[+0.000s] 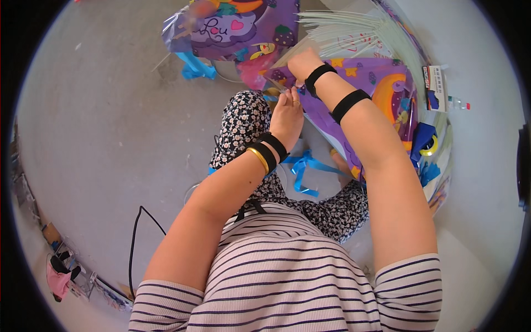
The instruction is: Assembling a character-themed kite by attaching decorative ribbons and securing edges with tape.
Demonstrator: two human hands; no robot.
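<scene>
The purple printed sheet [362, 78] slants from upper centre down rightward, beside the left hand [286, 117] and under the nearer right hand [303, 64]; whether either pinches it, I cannot tell.

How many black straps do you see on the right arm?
2: the first strap sits just behind the right hand, and the second strap is farther up the forearm. Neither is hidden.

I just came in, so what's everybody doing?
Someone in a striped top has their left hand and right hand close together at the edge of a purple sheet; whether both grip it is hard to see. Pale thin sticks lie beyond the right hand. Blue ribbon lies below.
</scene>
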